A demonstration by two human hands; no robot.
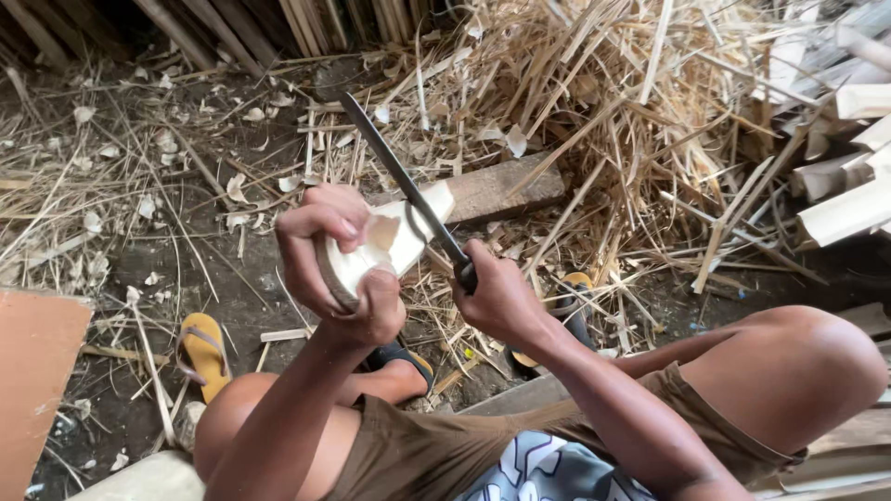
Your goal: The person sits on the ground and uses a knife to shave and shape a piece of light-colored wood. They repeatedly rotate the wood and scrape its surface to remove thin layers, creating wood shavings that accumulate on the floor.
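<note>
While the person sat low with both knees spread, the left hand (339, 269) was clenched around a pale curved piece of split bamboo (390, 243), fingers wrapped over its upper edge and thumb pressing from below, so that the piece stood tilted out in front of the body, away from the legs. That grip looked meant to brace the piece against the blade. The right hand (497, 297) was closed tight on the dark handle of a long knife (399, 181), whose narrow blade ran up and away to the left and lay against the far edge of the bamboo piece, seemingly angled to shave it. I counted one knife and one piece in hand. One yellow sandal (202, 353) lay loose on the dirt to the left, and each foot wore a sandal, so three showed. One flat wooden plank (501, 190) lay just beyond the work, touching the heap of straw-coloured bamboo slivers (594, 102), too many to count. Several cut pale billets (849, 199) were stacked at the right edge; at least four showed.
</note>
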